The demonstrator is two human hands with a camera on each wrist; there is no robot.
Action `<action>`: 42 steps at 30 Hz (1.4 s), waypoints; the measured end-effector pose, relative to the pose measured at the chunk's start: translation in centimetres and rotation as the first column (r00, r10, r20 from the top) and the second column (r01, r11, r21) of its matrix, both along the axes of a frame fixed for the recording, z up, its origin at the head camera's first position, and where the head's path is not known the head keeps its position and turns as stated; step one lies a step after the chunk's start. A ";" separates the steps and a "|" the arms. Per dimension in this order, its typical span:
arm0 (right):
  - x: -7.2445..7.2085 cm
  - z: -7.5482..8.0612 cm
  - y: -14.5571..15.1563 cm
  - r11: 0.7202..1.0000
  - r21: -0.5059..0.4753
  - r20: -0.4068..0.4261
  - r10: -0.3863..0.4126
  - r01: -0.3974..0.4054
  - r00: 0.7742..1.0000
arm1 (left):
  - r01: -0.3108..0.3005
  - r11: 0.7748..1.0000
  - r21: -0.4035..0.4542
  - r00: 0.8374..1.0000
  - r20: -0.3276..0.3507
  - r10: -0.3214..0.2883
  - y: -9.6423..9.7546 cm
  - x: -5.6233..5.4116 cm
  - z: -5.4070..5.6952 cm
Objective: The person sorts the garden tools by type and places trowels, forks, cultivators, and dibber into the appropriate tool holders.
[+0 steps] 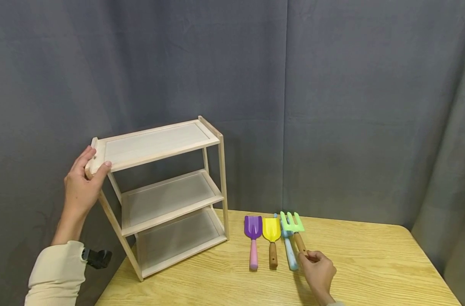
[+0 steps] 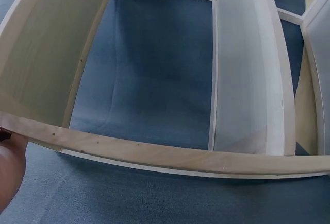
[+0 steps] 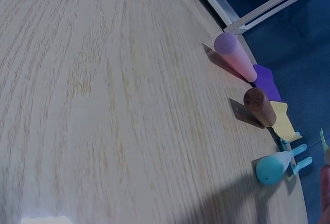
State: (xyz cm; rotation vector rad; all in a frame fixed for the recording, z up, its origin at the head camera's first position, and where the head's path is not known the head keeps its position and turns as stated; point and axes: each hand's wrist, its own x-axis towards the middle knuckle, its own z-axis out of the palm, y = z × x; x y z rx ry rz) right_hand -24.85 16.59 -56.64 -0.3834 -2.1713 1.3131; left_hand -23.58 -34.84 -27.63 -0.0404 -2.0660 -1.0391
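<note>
My left hand (image 1: 81, 187) holds the upper left end of a three-tier wooden shelf (image 1: 161, 143), thumb over the front edge and fingers along the side. In the left wrist view, only part of that hand (image 2: 11, 170) shows beside the side rail (image 2: 154, 153). Between the fingertips of my right hand (image 1: 318, 272) is the brown handle of a light green toy hand fork (image 1: 293, 224), its tines pointing away from me. Under and beside it lies a blue toy rake (image 1: 289, 253), its head partly hidden by the green fork.
To the left of the blue rake lie a yellow toy shovel (image 1: 272, 229) with a brown handle and a purple toy shovel (image 1: 253, 227) with a pink handle. All stand on a wood-grain table (image 1: 370, 263), with a grey curtain (image 1: 351, 106) behind it.
</note>
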 end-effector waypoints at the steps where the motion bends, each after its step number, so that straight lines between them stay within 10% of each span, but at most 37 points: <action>1: 0.0 0.0 0.0 1.000 0.004 -0.006 -0.004 0.004 1.000 | -0.001 1.000 0.002 1.000 0.001 0.001 0.0 0.0 0.0; 42: 1.9 3.8 -0.6 0.993 -0.001 -0.160 0.112 -0.114 0.981 | -0.007 0.991 -0.130 0.998 0.056 0.015 -1.8 0.7 0.2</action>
